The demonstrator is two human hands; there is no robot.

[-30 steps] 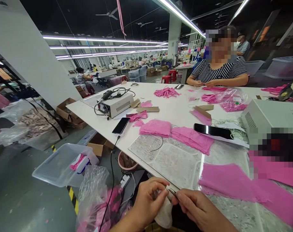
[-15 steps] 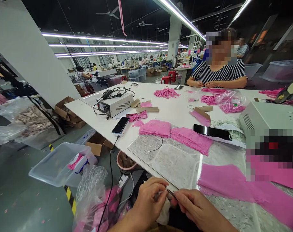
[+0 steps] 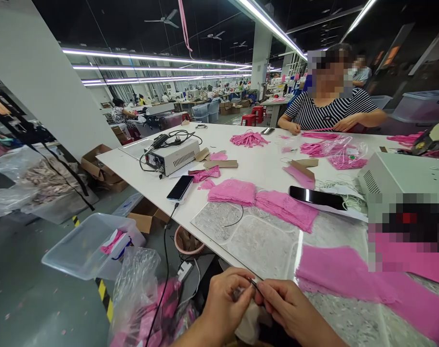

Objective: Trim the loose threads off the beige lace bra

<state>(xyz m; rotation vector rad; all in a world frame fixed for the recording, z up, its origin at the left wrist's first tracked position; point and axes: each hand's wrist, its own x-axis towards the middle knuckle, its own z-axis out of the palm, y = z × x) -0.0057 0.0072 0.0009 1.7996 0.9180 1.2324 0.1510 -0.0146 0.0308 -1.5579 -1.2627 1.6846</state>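
Head view: left hand [image 3: 225,303] and right hand [image 3: 290,308] grip pinched closed on a thin dark strand [image 3: 253,284] between fingertips.

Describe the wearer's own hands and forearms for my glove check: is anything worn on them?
Both the left hand and the right hand are bare: no gloves, rings or finger guards show. The forearms are uncovered to the picture's bottom edge, with no sleeve, watch or bracelet visible.

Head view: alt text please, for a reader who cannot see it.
At the near edge of a white table, the left hand and right hand pinch a thin dark strand between their fingertips over a pale cloth. Stacks of pink fabric lie beyond, and a person in a striped shirt sits opposite.
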